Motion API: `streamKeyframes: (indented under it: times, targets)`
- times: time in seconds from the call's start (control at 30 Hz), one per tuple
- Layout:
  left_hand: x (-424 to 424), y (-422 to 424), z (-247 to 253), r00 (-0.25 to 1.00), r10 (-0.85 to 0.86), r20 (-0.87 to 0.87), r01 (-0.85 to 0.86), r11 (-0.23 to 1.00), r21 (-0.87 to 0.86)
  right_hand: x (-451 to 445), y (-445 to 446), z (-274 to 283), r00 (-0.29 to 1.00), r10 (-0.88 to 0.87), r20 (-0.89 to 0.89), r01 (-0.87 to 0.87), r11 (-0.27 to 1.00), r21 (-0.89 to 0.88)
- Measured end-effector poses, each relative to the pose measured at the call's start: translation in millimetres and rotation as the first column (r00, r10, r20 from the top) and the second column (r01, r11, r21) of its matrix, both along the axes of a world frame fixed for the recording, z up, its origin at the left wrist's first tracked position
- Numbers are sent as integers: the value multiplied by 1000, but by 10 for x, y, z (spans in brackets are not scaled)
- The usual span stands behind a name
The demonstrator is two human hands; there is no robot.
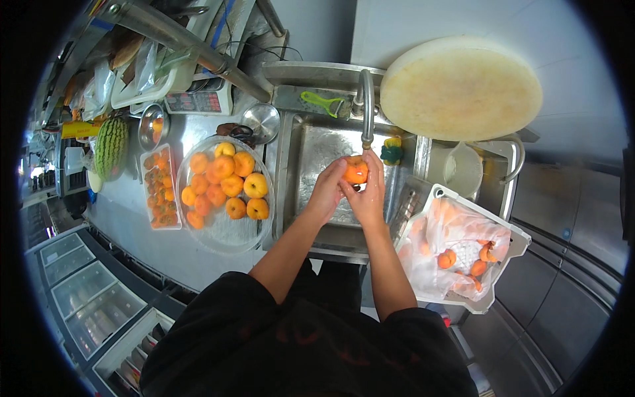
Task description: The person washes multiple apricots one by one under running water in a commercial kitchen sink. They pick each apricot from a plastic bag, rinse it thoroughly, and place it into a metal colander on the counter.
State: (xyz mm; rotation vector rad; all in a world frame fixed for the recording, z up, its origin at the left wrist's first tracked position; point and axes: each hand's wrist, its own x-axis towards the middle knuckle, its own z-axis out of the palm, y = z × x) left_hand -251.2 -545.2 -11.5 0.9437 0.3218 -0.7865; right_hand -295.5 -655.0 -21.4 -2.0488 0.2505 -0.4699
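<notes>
My left hand and my right hand together hold a wet orange fruit, peach-like in shape, just under the faucet spout. Both hands are above the basin of a stainless steel sink. To the left, a large clear round tray bears several orange and yellow fruits of the same look. At the right, a white plastic crate lined with thin white wrapping holds several more orange fruits.
A green peeler lies on the sink's back ledge, and a yellow-green sponge at its right side. A round cutting board leans behind. Farther left are a box of small orange fruits, a metal bowl and a watermelon.
</notes>
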Motion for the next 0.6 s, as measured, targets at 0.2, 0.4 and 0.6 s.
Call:
streamKeyframes:
  times: [0.2,0.4,0.6]
  targets:
    - [9,130,-56,1000,-25,-6,24,996,-84,-13,10,98,995,65,-76,-62,997,41]
    - [41,293,28,999,30,22,-28,993,-116,-187,72,7,988,8,-157,29,971,237]
    - [-3,408,85,965,20,260,-47,994,99,-306,279,-113,976,-11,-217,132,826,548]
